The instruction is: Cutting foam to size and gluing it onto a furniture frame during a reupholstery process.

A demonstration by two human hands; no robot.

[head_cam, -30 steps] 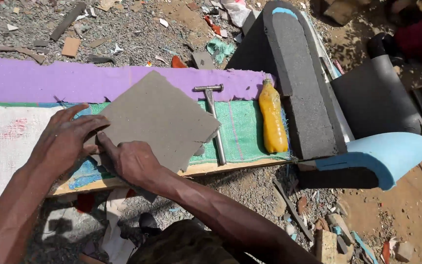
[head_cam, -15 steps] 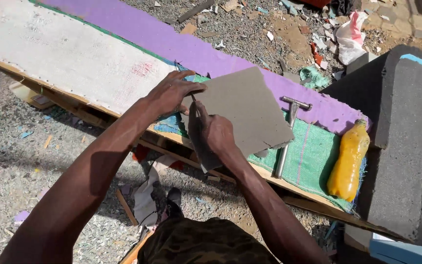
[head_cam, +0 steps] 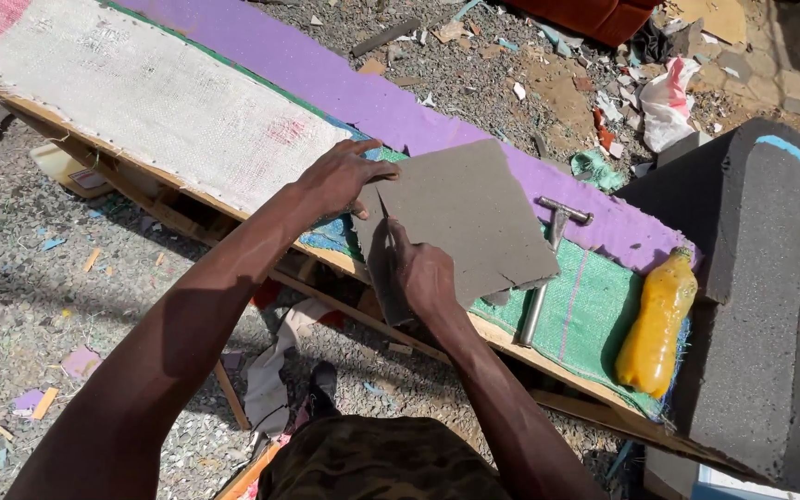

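A flat grey sheet (head_cam: 467, 215) of stiff board lies on the long workbench (head_cam: 141, 93), which is covered with white and green woven sacking and a purple strip. My left hand (head_cam: 340, 176) presses on the sheet's left corner with fingers spread. My right hand (head_cam: 423, 273) grips the sheet's near edge, thumb on top; whether it also holds a blade is hidden. A metal hammer (head_cam: 545, 264) lies just right of the sheet. A yellow plastic bottle (head_cam: 656, 319) lies further right on the green cloth.
A dark grey foam block (head_cam: 761, 306) with a blue tip stands at the bench's right end. Gravel ground with scraps of paper and foam surrounds the bench. A white and pink bag (head_cam: 670, 102) and red object (head_cam: 604, 14) lie beyond.
The view has swung left and down, so the bench now runs diagonally. Both hands stay on the grey sheet, the right hand sliding slightly along its near edge.
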